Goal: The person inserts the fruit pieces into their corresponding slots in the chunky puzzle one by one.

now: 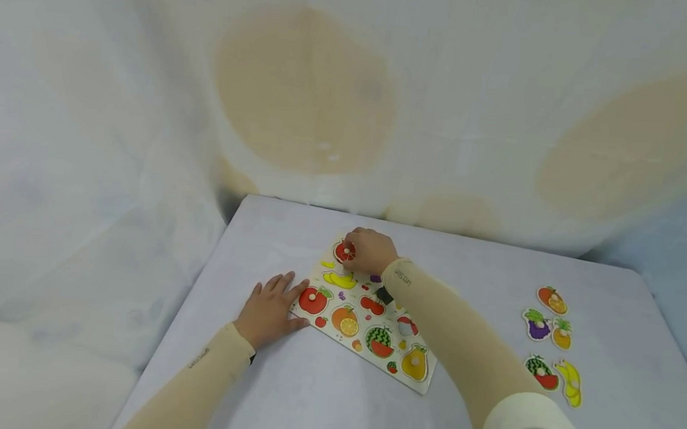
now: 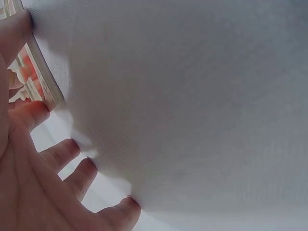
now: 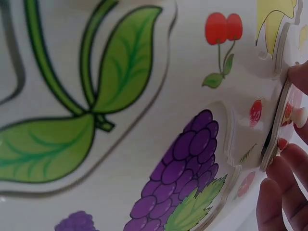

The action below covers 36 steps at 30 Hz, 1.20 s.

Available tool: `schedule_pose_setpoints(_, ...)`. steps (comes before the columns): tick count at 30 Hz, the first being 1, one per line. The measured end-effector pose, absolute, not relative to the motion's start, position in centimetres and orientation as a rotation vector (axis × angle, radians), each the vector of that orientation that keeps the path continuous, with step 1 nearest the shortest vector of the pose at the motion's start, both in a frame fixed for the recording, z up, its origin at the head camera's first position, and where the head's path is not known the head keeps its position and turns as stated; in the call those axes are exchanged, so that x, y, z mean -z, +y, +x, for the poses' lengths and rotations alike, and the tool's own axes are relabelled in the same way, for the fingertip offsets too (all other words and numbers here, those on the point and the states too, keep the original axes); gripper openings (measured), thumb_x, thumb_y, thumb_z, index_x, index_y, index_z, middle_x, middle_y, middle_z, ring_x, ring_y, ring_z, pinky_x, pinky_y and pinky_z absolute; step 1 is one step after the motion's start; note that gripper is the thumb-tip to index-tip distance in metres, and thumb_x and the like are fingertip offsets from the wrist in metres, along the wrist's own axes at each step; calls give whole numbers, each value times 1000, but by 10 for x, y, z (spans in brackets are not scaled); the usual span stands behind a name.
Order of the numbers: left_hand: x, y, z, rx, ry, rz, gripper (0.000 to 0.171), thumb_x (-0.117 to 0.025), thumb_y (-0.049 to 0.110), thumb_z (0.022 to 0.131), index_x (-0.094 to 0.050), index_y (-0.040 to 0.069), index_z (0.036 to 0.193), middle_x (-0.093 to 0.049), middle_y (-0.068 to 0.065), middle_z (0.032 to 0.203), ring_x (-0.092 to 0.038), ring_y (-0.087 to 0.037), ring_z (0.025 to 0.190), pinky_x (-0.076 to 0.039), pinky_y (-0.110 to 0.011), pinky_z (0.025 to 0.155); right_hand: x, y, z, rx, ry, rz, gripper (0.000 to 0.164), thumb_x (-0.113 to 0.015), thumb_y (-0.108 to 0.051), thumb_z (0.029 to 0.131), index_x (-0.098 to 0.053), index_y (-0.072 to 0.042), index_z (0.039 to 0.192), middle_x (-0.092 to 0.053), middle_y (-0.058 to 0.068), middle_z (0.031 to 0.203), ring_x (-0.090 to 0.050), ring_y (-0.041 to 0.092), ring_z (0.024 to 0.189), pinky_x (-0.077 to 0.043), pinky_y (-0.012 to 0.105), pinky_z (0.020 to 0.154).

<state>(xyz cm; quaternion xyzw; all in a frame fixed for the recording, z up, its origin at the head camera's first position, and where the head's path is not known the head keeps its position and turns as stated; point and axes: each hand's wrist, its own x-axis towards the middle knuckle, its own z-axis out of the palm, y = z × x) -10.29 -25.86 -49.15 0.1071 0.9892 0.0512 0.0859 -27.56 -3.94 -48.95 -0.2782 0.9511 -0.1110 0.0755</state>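
A fruit puzzle board [image 1: 359, 356] lies at an angle on the white table. At its far corner my right hand [image 1: 372, 250] grips a red, pomegranate-like puzzle piece [image 1: 346, 251] by its edges. The right wrist view shows that puzzle piece [image 3: 285, 118] with a pale knob, tilted against the board, fingers [image 3: 291, 192] below it. My left hand [image 1: 270, 308] lies with fingers spread at the board's near left corner, beside the apple piece [image 1: 314, 300]. In the left wrist view, thumb and index finger [image 2: 31, 114] touch the board's edge [image 2: 47, 79].
Several loose pieces lie to the right: an orange [image 1: 552, 300], an eggplant-like purple one [image 1: 538, 325], a pineapple [image 1: 561, 334], a watermelon [image 1: 542, 373] and bananas [image 1: 570, 383]. A pear piece [image 1: 415, 363] sits at the board's near right corner. A pale curtain [image 1: 442, 116] hangs behind the table.
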Motion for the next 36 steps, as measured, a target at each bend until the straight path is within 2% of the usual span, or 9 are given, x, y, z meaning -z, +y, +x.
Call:
schedule_pose_setpoints(7,491,-261,-100,-137,2951,346,83,-71,58,85,-42,20,153,-35,-17,155,-35,-40,139,-32,-66,107,489,-41,-271,343,2829,-856,41,-75,-43,84,-72,-21,118,-67,-3,118,-59,14,93,-53,37,85)
schedule_pose_setpoints(12,493,-264,-100,-131,2962,349,83,-70,59,86,-42,21,154,-35,-17,156,-35,-40,139,-31,-66,107,492,-42,-268,394,2858,-872,41,-76,-43,85,-71,-18,118,-66,1,124,-61,18,102,-54,40,88)
schedule_pose_setpoints(17,494,-266,-100,-124,2957,352,83,-70,59,86,-42,21,154,-35,-17,156,-35,-41,139,-32,-66,107,498,-44,-266,422,2886,-846,40,-77,-44,86,-72,-18,116,-67,0,122,-61,18,101,-54,39,87)
schedule_pose_setpoints(25,498,-266,-104,-106,2961,341,84,-69,61,85,-40,22,155,-34,-16,156,-34,-40,139,-32,-66,107,497,-49,-262,411,2890,-779,46,-74,-45,89,-70,-16,124,-66,3,126,-60,23,110,-52,43,92)
schedule_pose_setpoints(32,505,-267,-108,-117,2967,360,85,-68,62,85,-40,23,155,-34,-16,157,-34,-40,139,-31,-66,107,497,-48,-261,393,2921,-786,39,-75,-41,89,-72,-17,120,-67,2,124,-61,21,107,-54,40,90)
schedule_pose_setpoints(36,507,-268,-111,-103,2966,362,85,-68,62,85,-39,23,155,-33,-16,157,-34,-39,139,-31,-66,107,497,-48,-262,383,2920,-782,41,-75,-42,89,-72,-17,121,-68,2,123,-61,21,107,-54,41,90)
